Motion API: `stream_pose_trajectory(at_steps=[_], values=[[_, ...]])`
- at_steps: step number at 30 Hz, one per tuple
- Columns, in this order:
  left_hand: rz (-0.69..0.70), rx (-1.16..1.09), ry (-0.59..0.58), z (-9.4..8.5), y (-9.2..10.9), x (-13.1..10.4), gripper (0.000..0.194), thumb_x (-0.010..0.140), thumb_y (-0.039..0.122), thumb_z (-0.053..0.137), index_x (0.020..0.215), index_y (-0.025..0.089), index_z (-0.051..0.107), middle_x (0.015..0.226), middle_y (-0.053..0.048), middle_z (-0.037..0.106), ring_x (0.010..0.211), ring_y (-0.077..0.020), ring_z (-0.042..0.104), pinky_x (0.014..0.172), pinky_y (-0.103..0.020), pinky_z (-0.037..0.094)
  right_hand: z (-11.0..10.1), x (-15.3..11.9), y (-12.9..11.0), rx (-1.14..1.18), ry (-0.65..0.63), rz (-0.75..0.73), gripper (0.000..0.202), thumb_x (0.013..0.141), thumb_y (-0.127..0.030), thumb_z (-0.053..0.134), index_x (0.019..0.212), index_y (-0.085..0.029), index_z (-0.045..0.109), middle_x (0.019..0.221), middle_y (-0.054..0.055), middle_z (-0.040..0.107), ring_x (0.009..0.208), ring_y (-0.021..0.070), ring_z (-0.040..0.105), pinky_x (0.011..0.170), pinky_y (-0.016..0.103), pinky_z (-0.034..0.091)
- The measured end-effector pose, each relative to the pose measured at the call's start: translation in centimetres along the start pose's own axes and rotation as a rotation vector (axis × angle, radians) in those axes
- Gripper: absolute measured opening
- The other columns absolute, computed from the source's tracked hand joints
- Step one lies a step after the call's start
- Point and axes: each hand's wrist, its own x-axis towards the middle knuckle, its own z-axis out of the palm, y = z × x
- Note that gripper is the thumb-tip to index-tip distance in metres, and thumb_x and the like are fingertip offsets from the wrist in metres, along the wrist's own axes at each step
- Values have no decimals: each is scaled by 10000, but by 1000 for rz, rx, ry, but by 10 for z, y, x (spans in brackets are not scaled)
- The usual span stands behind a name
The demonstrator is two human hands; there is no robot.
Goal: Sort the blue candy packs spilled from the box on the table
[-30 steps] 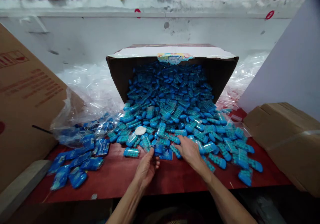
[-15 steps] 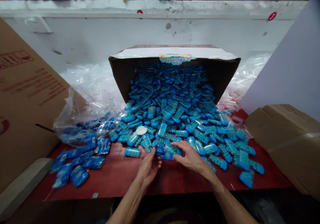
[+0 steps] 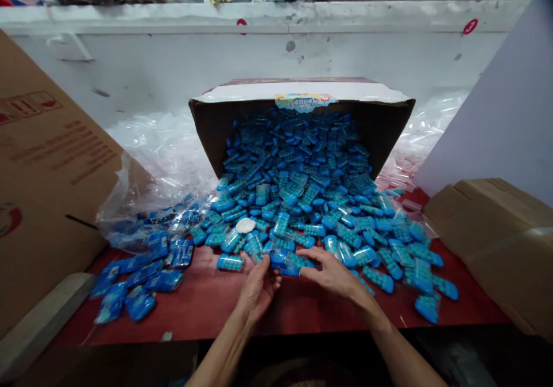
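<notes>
A small blue printed packet [image 3: 280, 260] is at the front edge of the heap, between my hands. The thumb and fingers of my left hand [image 3: 259, 289] pinch its left end. My right hand [image 3: 332, 274] is at its right end, thumb and forefinger bent around the edge; its other fingers are partly hidden. Around and behind lie many small clear containers [image 3: 345, 234] with blue ends and rows of teal pellets inside. They spill from an open cardboard box [image 3: 203, 128] lying on its side. More blue packets [image 3: 140, 302] lie loose at the left.
A clear plastic bag [image 3: 116, 220] with blue packets sits at left, beside a large carton [image 3: 47, 162]. A brown box [image 3: 496, 243] stands at right. The red tabletop [image 3: 207, 306] ends near my forearms. A white round piece [image 3: 245, 225] lies on the heap.
The blue packet between my hands has turned and now shows a broader, brighter face. Both hands stay almost in place; the view has shifted slightly.
</notes>
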Motion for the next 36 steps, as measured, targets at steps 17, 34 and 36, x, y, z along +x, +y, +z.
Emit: stream_pose_trajectory(at_steps=[17, 34, 36], values=[[81, 32, -29, 5, 2, 4, 206, 707, 325, 594, 726, 165, 465, 502, 22, 549, 450, -94, 534, 390, -164, 413, 1, -3, -3, -155, 57, -80, 360, 732, -278, 541, 1082, -193, 556, 995, 66, 585, 915, 197, 522, 833, 336, 399], [182, 174, -10, 16, 8, 9, 272, 640, 355, 644, 765, 151, 514, 533, 12, 587, 426, -116, 547, 383, -197, 415, -3, -3, 4, -140, 90, -228, 375, 727, -208, 563, 1100, -229, 531, 961, 40, 566, 908, 166, 502, 853, 337, 380], [170, 166, -4, 18, 9, 8, 268, 635, 346, 649, 767, 151, 520, 551, 8, 597, 437, -124, 556, 391, -207, 426, -1, -4, 5, -159, 113, -256, 383, 727, -191, 556, 1106, -230, 525, 977, 44, 555, 922, 172, 492, 861, 344, 374]])
